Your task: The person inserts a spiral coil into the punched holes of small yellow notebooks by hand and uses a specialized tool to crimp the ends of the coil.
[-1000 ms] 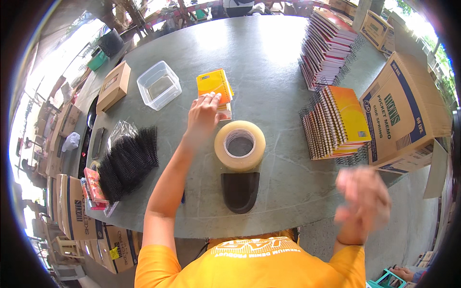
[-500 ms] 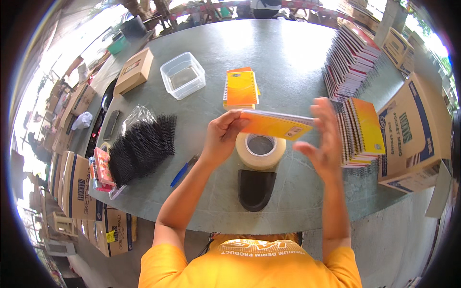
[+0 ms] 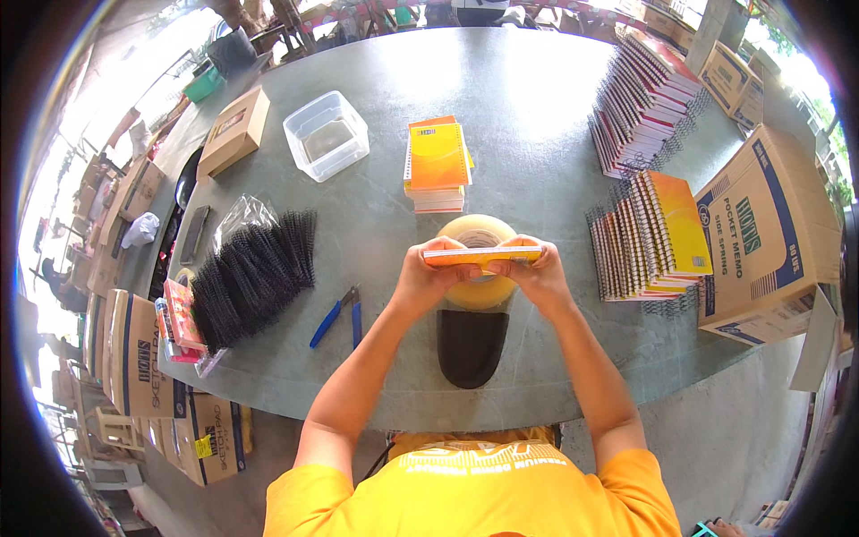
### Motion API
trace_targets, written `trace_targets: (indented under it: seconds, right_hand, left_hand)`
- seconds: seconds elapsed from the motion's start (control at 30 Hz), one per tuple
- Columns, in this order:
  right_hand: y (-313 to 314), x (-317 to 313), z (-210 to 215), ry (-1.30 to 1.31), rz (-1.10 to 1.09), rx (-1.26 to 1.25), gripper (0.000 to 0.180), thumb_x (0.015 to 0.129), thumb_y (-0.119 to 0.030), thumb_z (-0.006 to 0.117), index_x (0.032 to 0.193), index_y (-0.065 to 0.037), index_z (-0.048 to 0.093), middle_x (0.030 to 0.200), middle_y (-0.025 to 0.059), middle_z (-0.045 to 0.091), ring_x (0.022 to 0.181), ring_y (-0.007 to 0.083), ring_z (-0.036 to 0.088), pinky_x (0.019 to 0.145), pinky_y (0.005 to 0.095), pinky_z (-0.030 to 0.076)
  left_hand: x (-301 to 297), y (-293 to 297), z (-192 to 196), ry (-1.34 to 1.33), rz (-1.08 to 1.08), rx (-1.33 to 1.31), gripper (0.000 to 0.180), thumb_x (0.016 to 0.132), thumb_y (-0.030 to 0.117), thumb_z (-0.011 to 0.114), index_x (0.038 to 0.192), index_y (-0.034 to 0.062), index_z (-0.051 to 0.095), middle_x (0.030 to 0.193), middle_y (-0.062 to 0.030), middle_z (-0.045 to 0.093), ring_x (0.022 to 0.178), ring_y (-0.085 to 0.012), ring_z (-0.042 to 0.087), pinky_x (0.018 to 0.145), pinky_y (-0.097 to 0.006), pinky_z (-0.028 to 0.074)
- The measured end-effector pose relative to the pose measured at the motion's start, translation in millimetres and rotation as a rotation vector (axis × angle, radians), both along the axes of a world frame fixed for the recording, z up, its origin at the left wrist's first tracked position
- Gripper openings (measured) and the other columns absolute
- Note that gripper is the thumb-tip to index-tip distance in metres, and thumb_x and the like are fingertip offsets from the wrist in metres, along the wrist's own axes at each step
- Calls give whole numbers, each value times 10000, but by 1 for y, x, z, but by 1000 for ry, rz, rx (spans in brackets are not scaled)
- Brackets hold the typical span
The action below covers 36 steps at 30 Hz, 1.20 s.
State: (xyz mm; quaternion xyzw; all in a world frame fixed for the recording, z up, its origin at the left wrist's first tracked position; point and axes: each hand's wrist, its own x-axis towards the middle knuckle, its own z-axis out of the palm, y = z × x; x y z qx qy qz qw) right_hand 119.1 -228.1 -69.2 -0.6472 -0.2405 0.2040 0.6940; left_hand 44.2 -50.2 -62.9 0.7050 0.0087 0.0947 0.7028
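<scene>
Both forearms come from the orange-yellow shirt [image 3: 483,492], pass over the near edge of the grey-green table [image 3: 555,385] and lean inward, elbows bent and wide apart. Just inside the middle of this edge, a black rounded pad [image 3: 472,351] lies flat, and table surface shows at its left and right, which gives the forearms some room. More to the left, blue-handled pliers [image 3: 327,324] lie with their handles spread toward the near edge. Beyond the black pad, the left hand [image 3: 429,276] and the right hand [image 3: 543,277] hold one orange memo pad [image 3: 483,257] by its two ends, the fingers closed on it and the thumbs at the person's side. The memo pad is turned on its edge, so its thin white side looks upward; its long axis goes from left to right, almost parallel with the near edge. It partly covers a large roll of clear tape [image 3: 483,294]; whether they touch, I cannot tell. Toward the left edge lies a heap of black spiral coils [image 3: 255,277]; toward the right edge, a stack of spiral-bound notebooks [image 3: 671,237] stands beside an open carton [image 3: 761,237]. Farther, behind the tape, is a short pile of yellow-orange pads [image 3: 437,170], with a clear plastic tub [image 3: 327,139] to its left.
</scene>
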Motion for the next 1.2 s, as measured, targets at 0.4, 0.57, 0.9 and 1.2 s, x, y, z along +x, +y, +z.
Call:
trace_targets:
  seconds: [0.4,0.57,0.9,1.2]
  right_hand:
    - [39,-29,49,-1064,-156,-494,186,750,-120,634,930,-72,632,912,101,652,858,258,631,772,371,476]
    - [50,-25,61,-965,-174,-463,79,743,-57,605,803,-76,652,818,80,666,795,264,632,745,369,474]
    - [49,-17,55,-956,-122,-428,55,758,-77,611,799,-76,647,787,78,657,752,265,625,760,369,463]
    - [50,-12,54,-910,-101,-467,55,768,-103,611,806,-76,640,780,78,651,772,261,619,770,393,459]
  left_hand:
    - [-11,55,23,-46,-89,647,240,763,136,694,964,12,653,886,-109,677,796,-164,633,748,-302,494]
    - [-34,156,-3,580,483,1243,305,843,270,589,955,-11,631,986,-228,629,938,-333,626,793,-409,501]
    - [-27,163,2,459,731,1342,245,801,289,628,831,46,640,913,-185,588,830,-355,626,740,-435,503]
    - [-21,151,17,312,689,1121,243,916,273,499,982,39,496,891,-220,607,864,-413,600,726,-496,469]
